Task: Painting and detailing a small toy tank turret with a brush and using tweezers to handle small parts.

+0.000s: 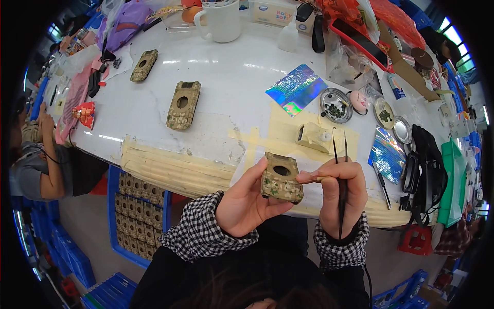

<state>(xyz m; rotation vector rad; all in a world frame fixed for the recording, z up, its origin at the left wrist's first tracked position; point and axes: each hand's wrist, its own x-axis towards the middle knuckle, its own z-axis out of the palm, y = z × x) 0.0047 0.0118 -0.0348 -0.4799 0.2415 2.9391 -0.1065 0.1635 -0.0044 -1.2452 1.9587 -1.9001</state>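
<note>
My left hand grips a camouflage-painted model tank hull by its sides, tilted so its top with the round hole faces up. In my right hand are black tweezers, prongs apart and pointing away from me. A thin pale stick also shows at its fingers, and the index fingertip meets the hull's right edge. Beyond the hull a tape-covered block sits on the table. Two more camouflage hulls, one nearer and one farther, lie at the left.
A round tin holds small dark green pieces, with iridescent sheets beside it. A white mug and squeeze bottle stand at the back. Below the table's left edge is a blue crate of hulls. Another person's arm is far left.
</note>
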